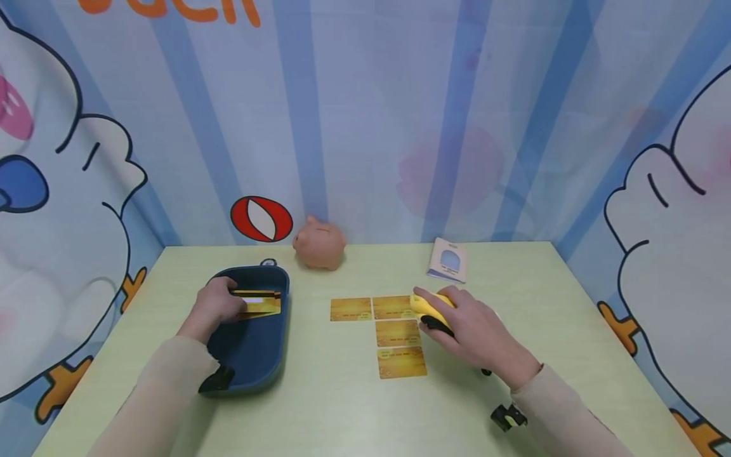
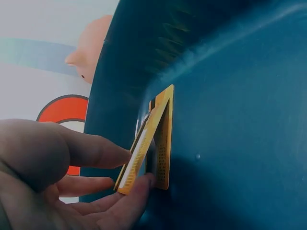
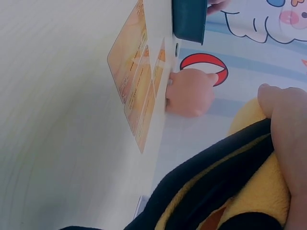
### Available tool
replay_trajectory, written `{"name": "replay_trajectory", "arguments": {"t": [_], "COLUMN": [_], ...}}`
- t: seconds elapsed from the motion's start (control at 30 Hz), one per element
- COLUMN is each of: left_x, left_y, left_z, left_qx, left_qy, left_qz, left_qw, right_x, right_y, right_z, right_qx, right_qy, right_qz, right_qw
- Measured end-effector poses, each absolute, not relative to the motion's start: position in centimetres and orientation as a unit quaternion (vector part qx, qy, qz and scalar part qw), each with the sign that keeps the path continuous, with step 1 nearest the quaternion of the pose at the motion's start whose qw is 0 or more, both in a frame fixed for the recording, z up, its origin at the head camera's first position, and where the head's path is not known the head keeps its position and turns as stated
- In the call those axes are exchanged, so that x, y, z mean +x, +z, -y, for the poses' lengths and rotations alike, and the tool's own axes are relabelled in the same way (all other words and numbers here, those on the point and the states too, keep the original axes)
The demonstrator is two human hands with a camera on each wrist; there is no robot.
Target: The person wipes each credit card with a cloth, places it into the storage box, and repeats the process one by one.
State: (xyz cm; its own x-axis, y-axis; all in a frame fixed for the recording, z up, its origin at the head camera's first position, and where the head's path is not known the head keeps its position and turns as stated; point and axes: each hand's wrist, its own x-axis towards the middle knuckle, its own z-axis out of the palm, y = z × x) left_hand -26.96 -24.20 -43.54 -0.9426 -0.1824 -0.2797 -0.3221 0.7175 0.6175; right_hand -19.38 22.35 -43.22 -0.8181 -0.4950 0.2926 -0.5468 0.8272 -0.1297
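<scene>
The left hand (image 1: 218, 303) pinches a gold card (image 2: 137, 155) inside the blue tray (image 1: 245, 365), the right hand (image 1: 478, 330) grips a yellow-and-black plush item (image 1: 429, 308) over the tabletop (image 1: 342, 412); an edge-only pinch should best part that card from the second card (image 2: 164, 155) behind.

Gap between tray (image 1: 251, 355) and cards (image 1: 398, 333); piggybank (image 1: 321, 246) beyond

Through the left wrist view I see the left hand (image 2: 48, 158) pinching a gold card (image 2: 147, 136) inside the blue tray (image 2: 235, 100). A second card (image 2: 165, 153) sits angled against it, the pair splayed at their lower ends, a fingertip by the gap. Past the tray's rim I make out part of a pink pig (image 2: 93, 45) and a red-and-white shape (image 2: 60, 109).
</scene>
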Motion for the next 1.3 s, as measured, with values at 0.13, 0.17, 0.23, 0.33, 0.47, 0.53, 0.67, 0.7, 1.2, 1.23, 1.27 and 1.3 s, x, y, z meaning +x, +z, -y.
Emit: {"name": "replay_trajectory", "arguments": {"t": [0.13, 0.17, 0.23, 0.33, 0.47, 0.53, 0.67, 0.7, 1.2, 1.23, 1.27, 1.3], "left_x": [-26.9, -26.9, -26.9, -26.9, -26.8, -26.7, -26.7, -26.7, -25.8, -25.6, -25.4, -25.1], "left_y": [-43.4, -43.4, -43.4, -43.4, -43.3, -43.1, -42.9, -42.9, -41.0, -40.6, -40.3, -39.9], "left_z": [24.2, 24.2, 24.2, 24.2, 24.2, 24.1, 24.1, 24.1, 23.2, 22.8, 22.3, 21.8], "left_qx": [-0.136, -0.137, -0.139, -0.145, -0.148, -0.150, -0.153, -0.153, -0.076, -0.068, -0.062, -0.056], "left_qy": [0.329, 0.325, 0.325, 0.325, 0.320, 0.318, 0.317, 0.316, 0.284, 0.286, 0.290, 0.297], "left_qz": [-0.928, -0.929, -0.928, -0.925, -0.926, -0.927, -0.926, -0.926, -0.952, -0.953, -0.952, -0.951], "left_qw": [0.109, 0.113, 0.121, 0.130, 0.133, 0.134, 0.136, 0.137, 0.088, 0.079, 0.072, 0.065], "right_x": [-19.4, -19.4, -19.4, -19.4, -19.4, -19.4, -19.4, -19.4, -19.3, -19.3, -19.3, -19.3], "right_y": [-43.1, -43.0, -43.1, -43.1, -43.1, -43.1, -43.1, -43.1, -43.2, -43.2, -43.2, -43.2], "right_z": [-22.2, -22.2, -22.2, -22.2, -22.1, -22.1, -22.1, -22.0, -22.5, -22.5, -22.5, -22.5], "right_qx": [0.272, 0.272, 0.272, 0.274, 0.274, 0.275, 0.279, 0.279, 0.275, 0.274, 0.275, 0.276], "right_qy": [0.103, 0.102, 0.099, 0.097, 0.096, 0.096, 0.095, 0.096, 0.112, 0.111, 0.110, 0.108], "right_qz": [0.949, 0.950, 0.950, 0.950, 0.950, 0.949, 0.948, 0.947, 0.946, 0.946, 0.946, 0.946], "right_qw": [0.118, 0.117, 0.117, 0.118, 0.118, 0.120, 0.124, 0.124, 0.133, 0.133, 0.133, 0.134]}}
